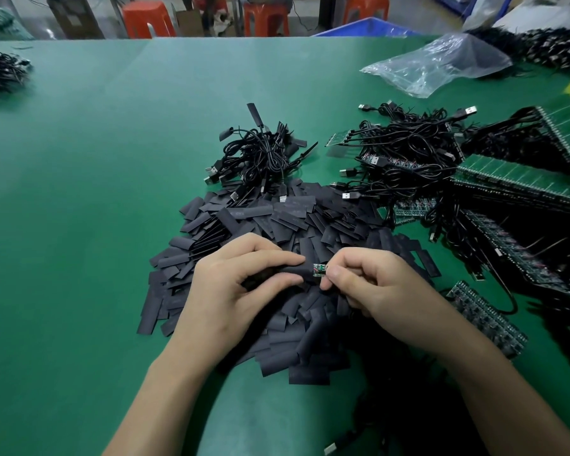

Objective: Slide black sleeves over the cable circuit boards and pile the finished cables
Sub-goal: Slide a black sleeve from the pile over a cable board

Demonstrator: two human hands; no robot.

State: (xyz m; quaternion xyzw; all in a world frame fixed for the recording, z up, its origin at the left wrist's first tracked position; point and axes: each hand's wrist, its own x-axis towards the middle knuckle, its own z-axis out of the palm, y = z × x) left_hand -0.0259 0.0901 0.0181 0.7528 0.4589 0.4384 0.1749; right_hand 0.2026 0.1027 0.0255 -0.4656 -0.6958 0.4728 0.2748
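Head view, hands: your left hand curls round a sleeve. Your right hand pinches the board at its right end. The two hands sit close together, fingertips nearly meeting.
Head view, board: only a short green stretch shows between the sleeve mouth and your right fingertips, just above the loose sleeves.
Head view, step: this looks like the sleeving itself, with the board partly in.
Head view, how: hold board and sleeve in one line. Squeeze the sleeve's edges lightly so its mouth gapes, and feed the board in flat. Forcing it could snag components.
Head view, pile: sleeved cables lie beyond the loose sleeves, and that heap looks like the place for this one.
Head view, surface: on the green tabletop, bare-board cables and panels lie to your right.
Head view, room: a clear bag lies at the far right, with orange stools and a blue crate behind the tabletop.
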